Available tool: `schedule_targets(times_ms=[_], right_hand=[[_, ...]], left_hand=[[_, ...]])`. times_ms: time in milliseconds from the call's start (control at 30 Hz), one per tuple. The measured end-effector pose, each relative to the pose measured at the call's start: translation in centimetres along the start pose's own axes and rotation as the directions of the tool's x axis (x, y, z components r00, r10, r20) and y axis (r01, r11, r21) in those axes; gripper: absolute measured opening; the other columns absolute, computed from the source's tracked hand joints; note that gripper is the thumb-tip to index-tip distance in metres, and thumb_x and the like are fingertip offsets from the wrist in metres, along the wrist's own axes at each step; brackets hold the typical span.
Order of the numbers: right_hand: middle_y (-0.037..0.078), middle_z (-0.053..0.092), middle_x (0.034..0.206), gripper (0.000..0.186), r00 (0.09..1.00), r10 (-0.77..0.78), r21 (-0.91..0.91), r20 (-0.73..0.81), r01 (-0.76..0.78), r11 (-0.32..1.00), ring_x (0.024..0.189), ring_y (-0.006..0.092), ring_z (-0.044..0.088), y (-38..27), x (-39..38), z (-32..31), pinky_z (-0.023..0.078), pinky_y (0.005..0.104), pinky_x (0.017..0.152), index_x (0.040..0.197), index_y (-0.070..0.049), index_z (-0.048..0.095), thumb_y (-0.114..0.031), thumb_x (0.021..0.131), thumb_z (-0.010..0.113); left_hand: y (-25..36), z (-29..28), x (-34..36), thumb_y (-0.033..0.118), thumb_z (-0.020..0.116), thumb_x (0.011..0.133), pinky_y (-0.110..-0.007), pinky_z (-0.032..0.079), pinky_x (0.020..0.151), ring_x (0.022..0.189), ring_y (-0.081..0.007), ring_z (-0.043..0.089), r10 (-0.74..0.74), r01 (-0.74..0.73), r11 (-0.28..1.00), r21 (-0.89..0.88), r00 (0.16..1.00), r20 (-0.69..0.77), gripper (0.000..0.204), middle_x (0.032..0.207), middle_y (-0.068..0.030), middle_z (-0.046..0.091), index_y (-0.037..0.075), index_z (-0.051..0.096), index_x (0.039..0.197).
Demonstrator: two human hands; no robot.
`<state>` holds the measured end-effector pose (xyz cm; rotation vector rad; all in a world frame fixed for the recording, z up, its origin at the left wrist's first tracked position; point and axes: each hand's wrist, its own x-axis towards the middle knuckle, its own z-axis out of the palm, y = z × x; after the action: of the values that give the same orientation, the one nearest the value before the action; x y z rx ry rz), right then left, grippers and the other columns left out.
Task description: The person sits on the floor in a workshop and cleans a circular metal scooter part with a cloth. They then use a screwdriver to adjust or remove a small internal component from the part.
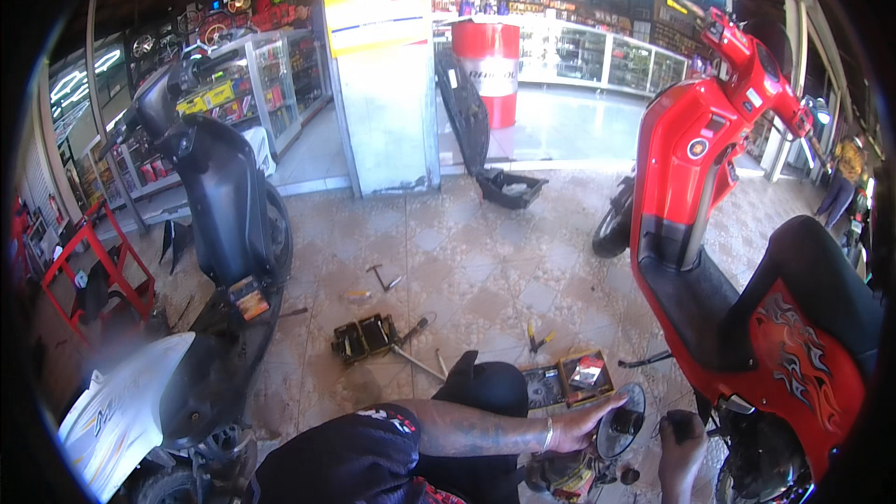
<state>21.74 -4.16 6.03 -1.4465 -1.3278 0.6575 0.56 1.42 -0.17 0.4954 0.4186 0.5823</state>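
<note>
My left hand (579, 425), at the end of my forearm across the bottom, is closed on a round metal disc (633, 406) with a dark centre. Just right of it my right hand (681, 457) is closed, with something dark at its fingertips that I cannot make out. Metal parts (560, 476) lie beneath the disc, partly hidden by my left hand. Behind my hands an open tool case (583, 369) with sockets lies on the tiles, and pliers (537, 336) lie a little farther off.
A red scooter (691, 159) stands close on my right, a dark-and-white scooter (219, 215) on my left. Ahead are a second toolbox (359, 341), a hammer (378, 275), a loose black panel (509, 187), a pillar (383, 121) and a red drum (485, 93). A person (840, 177) stands far right.
</note>
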Motion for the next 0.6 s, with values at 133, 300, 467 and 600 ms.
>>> schedule_targets(times_ms=[133,300,467,600], right_hand=[[0.003,0.065,0.090,0.015,0.999,0.036,0.009,0.032,-0.036,0.999,0.082,0.0111,0.060,-0.1,-0.6,-0.2,0.049,0.0260,0.076,0.103,-0.001,0.065,0.007,0.091,0.068],[0.002,0.064,0.090,0.014,0.999,0.021,0.094,0.030,-0.024,0.995,0.081,0.0103,0.059,-0.2,-0.8,-0.4,0.047,0.0252,0.075,0.103,-0.001,0.065,0.006,0.092,0.068],[0.001,0.064,0.090,0.015,0.998,0.035,0.063,0.043,-0.037,0.997,0.081,0.0099,0.058,0.4,-0.5,-0.6,0.047,0.0253,0.075,0.103,-0.001,0.065,0.007,0.091,0.068],[0.002,0.064,0.090,0.016,0.998,0.026,0.018,0.052,-0.027,0.999,0.081,0.0099,0.059,0.7,-0.4,-0.6,0.048,0.0253,0.075,0.103,-0.001,0.065,0.009,0.090,0.067]], left_hand=[[0.2,0.1,-0.2,0.076,0.058,0.091,-0.042,0.061,0.077,0.104,-0.0127,0.070,-0.008,0.012,0.998,0.067,0.998,-0.068,0.070,0.121,0.0018,0.069,0.020,0.059,0.133],[0.9,0.9,-0.9,0.059,0.060,0.100,-0.040,0.053,0.100,0.125,-0.0177,0.060,-0.071,0.072,0.997,-0.009,0.997,0.026,0.064,0.141,-0.0029,0.059,0.014,0.051,0.144],[1.3,1.6,-1.6,0.060,0.060,0.099,-0.040,0.052,0.101,0.124,-0.0179,0.060,-0.071,0.071,0.997,0.003,0.997,0.035,0.064,0.139,-0.0034,0.059,0.014,0.051,0.143],[1.4,1.4,-1.5,0.058,0.060,0.100,-0.040,0.053,0.100,0.121,-0.0178,0.062,-0.050,0.050,0.999,-0.005,0.998,0.047,0.061,0.136,-0.0034,0.061,0.014,0.051,0.142]])
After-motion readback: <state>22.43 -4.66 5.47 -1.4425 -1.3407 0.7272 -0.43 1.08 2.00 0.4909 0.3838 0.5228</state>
